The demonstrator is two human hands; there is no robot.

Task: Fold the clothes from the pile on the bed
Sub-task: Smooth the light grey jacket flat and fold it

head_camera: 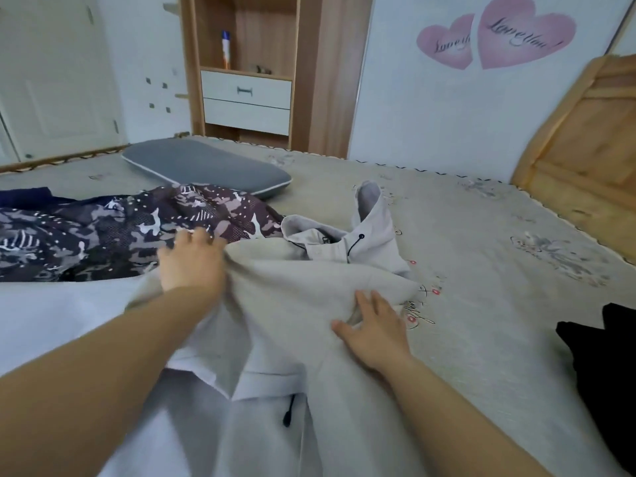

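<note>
A grey hoodie (292,321) lies spread on the bed (481,270), hood away from the person. The left hand (192,263) grips a bunched fold near its shoulder, fingers curled. The right hand (375,328) presses flat on it, fingers apart. A camouflage garment (103,232) lies just left, a pillow (206,170) beyond, black clothing (602,366) at right.

White wall (413,108) with pink heart stickers (495,36), wooden wardrobe (309,70) — white drawers (246,89), white door (55,74)

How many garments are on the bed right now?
3: grey hooded jacket under both hands, camouflage garment at left, black garment at right edge. Others may be hidden.
</note>
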